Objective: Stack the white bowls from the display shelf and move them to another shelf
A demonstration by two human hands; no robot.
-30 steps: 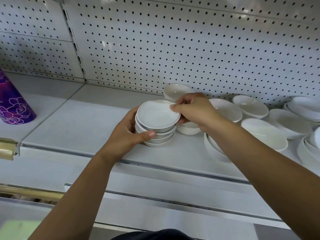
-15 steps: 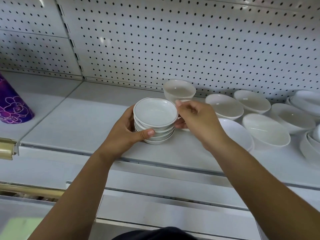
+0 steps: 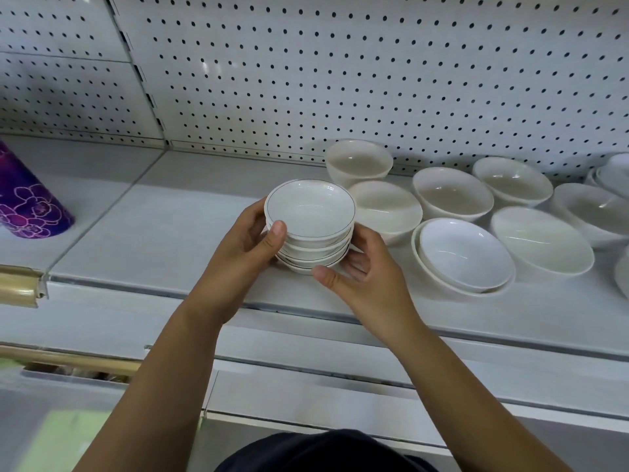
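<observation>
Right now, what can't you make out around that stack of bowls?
- Head view: whether the stack rests on the shelf or is lifted; both hands, left hand and right hand, hide its base.
- Exact bowl count: rims overlap.
- Bowls at the right edge: cut off.
- Purple cup: cropped at the left edge.

A shop: pegboard-backed display shelf (image 3: 170, 233) lined with loose white bowls (image 3: 452, 194)

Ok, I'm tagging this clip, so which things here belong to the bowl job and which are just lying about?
Part of the job:
- stack of small white bowls with thin dark rim lines, gripped by left hand and right hand
- loose plain white bowls to its right
- white display shelf

Just lying about:
- purple flower-patterned cup, far left
- white pegboard back wall
</observation>
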